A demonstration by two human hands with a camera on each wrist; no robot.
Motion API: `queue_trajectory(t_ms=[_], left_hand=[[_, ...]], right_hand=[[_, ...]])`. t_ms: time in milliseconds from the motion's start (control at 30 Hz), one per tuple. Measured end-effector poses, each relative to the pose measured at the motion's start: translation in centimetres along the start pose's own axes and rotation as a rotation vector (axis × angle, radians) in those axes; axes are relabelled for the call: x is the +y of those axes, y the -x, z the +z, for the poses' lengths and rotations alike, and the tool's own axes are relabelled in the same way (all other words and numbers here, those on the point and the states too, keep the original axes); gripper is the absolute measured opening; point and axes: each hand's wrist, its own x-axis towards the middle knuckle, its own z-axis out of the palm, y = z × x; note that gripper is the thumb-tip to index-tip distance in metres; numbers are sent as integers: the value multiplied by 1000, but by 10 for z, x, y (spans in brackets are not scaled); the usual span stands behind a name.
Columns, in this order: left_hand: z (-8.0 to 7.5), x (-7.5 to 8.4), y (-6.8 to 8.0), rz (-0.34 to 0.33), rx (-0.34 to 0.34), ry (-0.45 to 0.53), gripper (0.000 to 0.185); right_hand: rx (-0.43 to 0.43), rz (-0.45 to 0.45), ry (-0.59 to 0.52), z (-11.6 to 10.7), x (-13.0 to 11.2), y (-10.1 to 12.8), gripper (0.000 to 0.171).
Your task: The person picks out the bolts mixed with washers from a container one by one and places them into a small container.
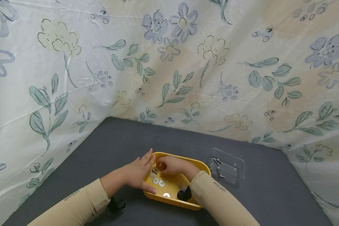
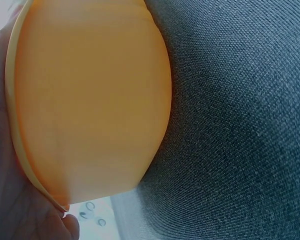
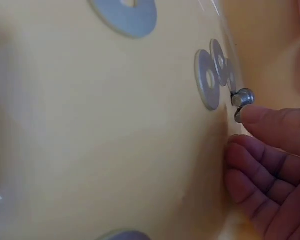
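A yellow tray [image 1: 175,204] holds several flat washers [image 1: 161,183] and a small cluster of metal bolts [image 1: 154,170] near its left end. My left hand [image 1: 138,172] rests on the tray's left end, fingers spread along the rim and thumb over the front edge. In the left wrist view, its palm lies against the tray's outer wall [image 2: 90,100]. Inside the tray, my right hand [image 1: 170,165] is at the bolts with fingers bent. In the right wrist view, its thumb tip meets a bolt [image 3: 244,96]; whether the fingers pinch one I cannot tell.
To the right of the yellow tray stands a clear plastic tray [image 1: 238,174] with several bolts [image 1: 218,171] in it. Both sit on a dark grey cloth-covered table [image 1: 130,135]. A flower-patterned curtain [image 1: 164,78] encloses the back and sides.
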Motion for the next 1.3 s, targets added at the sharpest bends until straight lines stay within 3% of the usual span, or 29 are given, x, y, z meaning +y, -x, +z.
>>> queue_trajectory(t_ms=[233,1300], left_hand=[[1,-2,-2,-3,-3,12,118],[1,-1,-2,-8,-9,24,118]], right_hand=[[-28,-30,-64,1,2,-3,40],[-2,-18,-26,6,-2,-4,16]])
